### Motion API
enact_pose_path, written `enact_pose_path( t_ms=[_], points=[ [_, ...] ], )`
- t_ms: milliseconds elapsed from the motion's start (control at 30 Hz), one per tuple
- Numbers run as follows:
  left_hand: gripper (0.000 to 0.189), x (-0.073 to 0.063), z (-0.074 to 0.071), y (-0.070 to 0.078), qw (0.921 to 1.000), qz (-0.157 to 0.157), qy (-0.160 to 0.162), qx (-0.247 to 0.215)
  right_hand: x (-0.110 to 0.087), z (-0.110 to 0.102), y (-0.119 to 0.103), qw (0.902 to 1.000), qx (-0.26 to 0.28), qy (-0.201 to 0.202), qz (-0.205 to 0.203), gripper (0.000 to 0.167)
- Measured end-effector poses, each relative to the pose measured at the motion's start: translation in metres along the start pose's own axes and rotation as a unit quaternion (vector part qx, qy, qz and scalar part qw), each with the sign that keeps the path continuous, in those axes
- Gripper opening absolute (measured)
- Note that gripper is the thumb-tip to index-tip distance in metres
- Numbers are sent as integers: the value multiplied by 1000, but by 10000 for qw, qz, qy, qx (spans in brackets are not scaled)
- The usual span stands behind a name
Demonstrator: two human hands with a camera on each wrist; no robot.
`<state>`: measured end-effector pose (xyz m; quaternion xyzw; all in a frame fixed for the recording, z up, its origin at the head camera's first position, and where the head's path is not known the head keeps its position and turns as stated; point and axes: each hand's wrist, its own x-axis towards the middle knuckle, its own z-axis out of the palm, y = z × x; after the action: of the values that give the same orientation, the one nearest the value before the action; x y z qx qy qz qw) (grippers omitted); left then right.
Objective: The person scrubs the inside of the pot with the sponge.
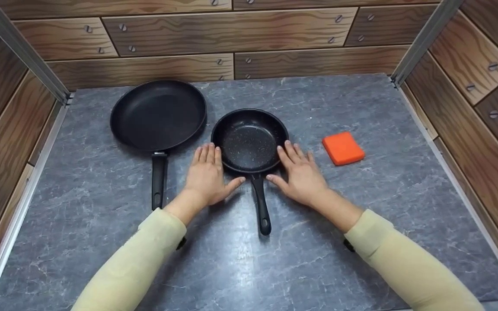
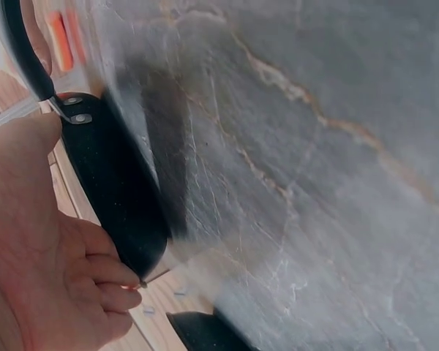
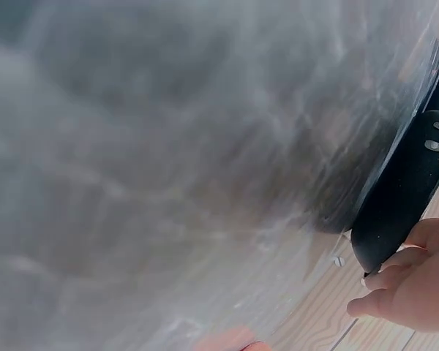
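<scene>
In the head view, your left hand (image 1: pixel 206 175) and right hand (image 1: pixel 303 177) lie straight-fingered, gripping nothing, against either side of the small pan (image 1: pixel 249 144) on the table (image 1: pixel 93 255); its speckled inside shows. To its left, the large pan (image 1: pixel 158 114) shows its dark inside; to its right lies the orange block (image 1: pixel 343 148). Your left-wrist view cuts off the large pan at the bottom. Your right-wrist view crops the small pan's handle and blurs the table.

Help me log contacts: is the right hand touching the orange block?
Apart. The head view shows a strip of grey tabletop between the right hand and the orange block.
</scene>
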<state>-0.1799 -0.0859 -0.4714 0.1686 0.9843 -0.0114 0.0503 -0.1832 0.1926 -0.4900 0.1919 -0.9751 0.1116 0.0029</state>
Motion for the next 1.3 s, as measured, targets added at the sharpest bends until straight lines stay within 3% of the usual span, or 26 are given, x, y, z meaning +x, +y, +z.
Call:
enact_pose_path(
  t_ms=[600,767,900,1100,1200,1300],
  points=[
    [115,-18,4,5,10000,20,-63,-31,-16,-1,-4,9999,-121,-30,-28,88],
    [113,-19,5,5,9997,-45,144,-172,-17,-3,-6,9999,-146,-49,29,87],
    [109,-23,6,8,9972,-138,502,-532,-17,-5,-6,9999,-22,-91,106,86],
    [104,-39,5,20,9794,-213,1134,-1659,-16,-9,-3,9997,196,7,125,85],
    [100,-50,3,29,9643,-267,1213,-2341,-15,-16,3,9994,282,125,127,86],
    [96,-61,2,38,9419,-320,1200,-3120,-12,-26,14,9991,326,188,208,87]
  ],
)
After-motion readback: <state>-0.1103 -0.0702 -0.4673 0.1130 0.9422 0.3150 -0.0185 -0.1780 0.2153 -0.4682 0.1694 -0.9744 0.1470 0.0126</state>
